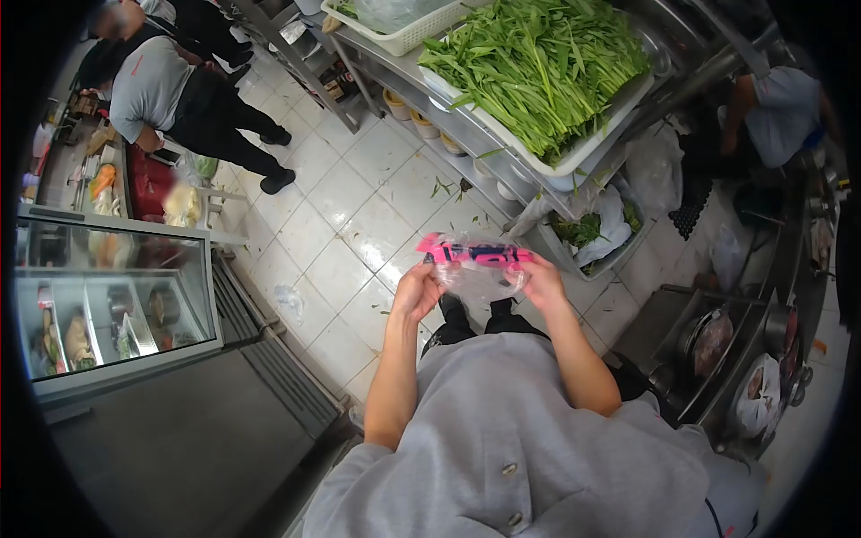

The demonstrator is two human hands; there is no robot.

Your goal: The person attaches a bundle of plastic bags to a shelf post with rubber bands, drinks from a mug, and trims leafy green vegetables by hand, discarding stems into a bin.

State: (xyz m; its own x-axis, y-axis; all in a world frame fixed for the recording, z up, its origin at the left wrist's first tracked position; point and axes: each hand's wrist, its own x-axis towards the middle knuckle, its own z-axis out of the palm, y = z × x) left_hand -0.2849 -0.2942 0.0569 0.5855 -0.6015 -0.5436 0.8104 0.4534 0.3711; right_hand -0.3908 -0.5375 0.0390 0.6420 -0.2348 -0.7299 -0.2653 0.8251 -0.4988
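Note:
A clear, crinkled plastic packet [480,280] with a bright pink band and dark markings along its top is stretched between my hands in front of my waist. My left hand [419,290] pinches its left end. At the opposite end, my right hand [543,282] closes on the pink edge. Whatever may be inside the packet is hard to make out.
Ahead on a metal shelf stands a white tray [567,167] heaped with leafy greens [538,72]. Below it, a grey bin [594,267] holds greens and plastic. A glass-topped cold counter [117,296] is at left. Co-workers [166,81] stand at upper left and upper right.

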